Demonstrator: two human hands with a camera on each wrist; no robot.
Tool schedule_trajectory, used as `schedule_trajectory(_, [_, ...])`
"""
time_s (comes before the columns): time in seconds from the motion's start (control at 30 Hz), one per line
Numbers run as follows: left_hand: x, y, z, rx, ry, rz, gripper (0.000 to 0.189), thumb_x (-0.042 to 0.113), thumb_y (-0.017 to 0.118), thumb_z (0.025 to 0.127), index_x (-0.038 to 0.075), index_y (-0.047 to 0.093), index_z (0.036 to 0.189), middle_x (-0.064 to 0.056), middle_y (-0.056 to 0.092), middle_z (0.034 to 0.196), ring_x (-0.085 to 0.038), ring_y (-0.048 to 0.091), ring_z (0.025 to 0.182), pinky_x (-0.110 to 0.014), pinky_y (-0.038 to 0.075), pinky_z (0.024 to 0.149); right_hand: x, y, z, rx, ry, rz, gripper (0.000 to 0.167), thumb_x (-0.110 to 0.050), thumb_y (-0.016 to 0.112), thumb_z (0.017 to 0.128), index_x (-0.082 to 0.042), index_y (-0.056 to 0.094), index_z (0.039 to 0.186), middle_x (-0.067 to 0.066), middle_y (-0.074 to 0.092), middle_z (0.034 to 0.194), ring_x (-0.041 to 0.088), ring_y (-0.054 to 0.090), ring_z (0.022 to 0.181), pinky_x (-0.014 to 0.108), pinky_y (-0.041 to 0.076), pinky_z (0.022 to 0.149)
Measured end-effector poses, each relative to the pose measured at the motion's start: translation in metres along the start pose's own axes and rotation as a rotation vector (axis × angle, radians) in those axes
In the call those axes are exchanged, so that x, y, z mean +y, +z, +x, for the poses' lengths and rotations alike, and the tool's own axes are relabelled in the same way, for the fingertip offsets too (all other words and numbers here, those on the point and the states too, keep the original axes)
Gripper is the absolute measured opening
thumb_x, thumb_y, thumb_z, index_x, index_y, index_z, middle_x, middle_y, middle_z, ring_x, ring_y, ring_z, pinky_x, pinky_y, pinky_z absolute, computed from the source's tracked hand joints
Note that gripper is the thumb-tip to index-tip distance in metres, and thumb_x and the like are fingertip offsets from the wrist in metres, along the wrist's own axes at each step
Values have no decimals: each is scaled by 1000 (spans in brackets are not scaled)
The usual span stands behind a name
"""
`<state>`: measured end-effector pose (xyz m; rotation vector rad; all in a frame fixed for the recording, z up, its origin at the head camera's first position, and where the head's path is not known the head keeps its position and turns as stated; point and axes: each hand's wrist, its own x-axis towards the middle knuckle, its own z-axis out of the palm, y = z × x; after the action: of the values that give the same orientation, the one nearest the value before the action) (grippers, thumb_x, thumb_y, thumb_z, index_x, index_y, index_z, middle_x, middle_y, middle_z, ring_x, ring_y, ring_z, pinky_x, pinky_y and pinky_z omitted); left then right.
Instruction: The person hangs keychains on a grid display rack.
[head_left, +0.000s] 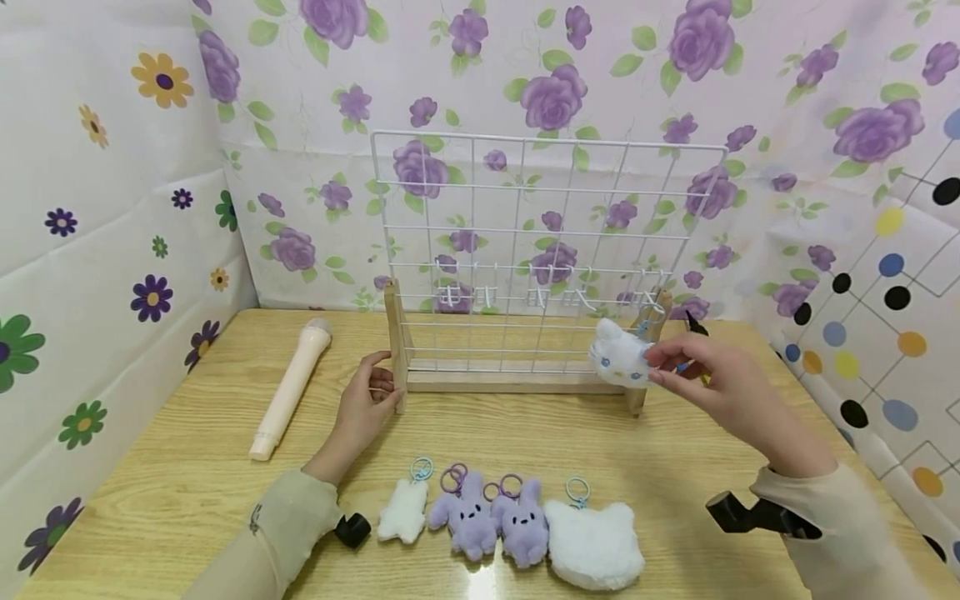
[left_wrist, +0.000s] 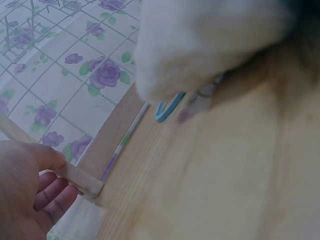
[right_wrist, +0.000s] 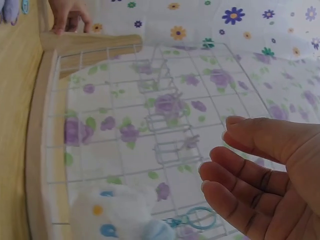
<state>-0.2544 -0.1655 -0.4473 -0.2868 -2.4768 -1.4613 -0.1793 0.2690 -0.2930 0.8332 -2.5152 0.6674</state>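
Note:
A white wire grid rack [head_left: 525, 229] stands in a wooden base, with several hooks [head_left: 537, 293] in a row across it. My left hand [head_left: 369, 398] grips the left wooden upright [left_wrist: 82, 179], thumb on one side and fingers curled round the other. At the rack's right end, a white cat plush keychain [head_left: 618, 354] with blue eyes hangs by its light blue ring [right_wrist: 202, 218] near the last hook. Beside it is my right hand [head_left: 712, 375]; the right wrist view shows its fingers [right_wrist: 225, 197] loosely bent and apart from the plush, holding nothing.
In front of the rack lie a small white plush keychain [head_left: 405, 510], two purple rabbit plush keychains [head_left: 471, 521] and a larger white plush keychain [head_left: 595, 546]. A pale microphone [head_left: 291, 390] lies at left on the wooden table [head_left: 187, 467]. Flowered cloth [head_left: 300, 100] hangs behind.

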Motion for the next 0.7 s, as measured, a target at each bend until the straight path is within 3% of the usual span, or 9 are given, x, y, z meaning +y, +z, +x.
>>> schedule_trajectory(0.4, [1,0,0,-4,-5,-20,60,-1,67,86,6,39,139,-18,56,106,-27,59,91,-13,49,72,1,37,-22,-140,50,172,20,-5,67,88,-17,66,104,-2,66,95,-3,59,82,21,53,64])
schedule_trajectory(0.7, [1,-1,0,-6,-7,-20,60,-1,67,86,6,39,139,-18,56,106,-28,59,92,-13,49,72,7,65,-37,-226,71,218,15,-10,67,89,-16,66,103,-4,67,94,-4,59,80,21,53,64])
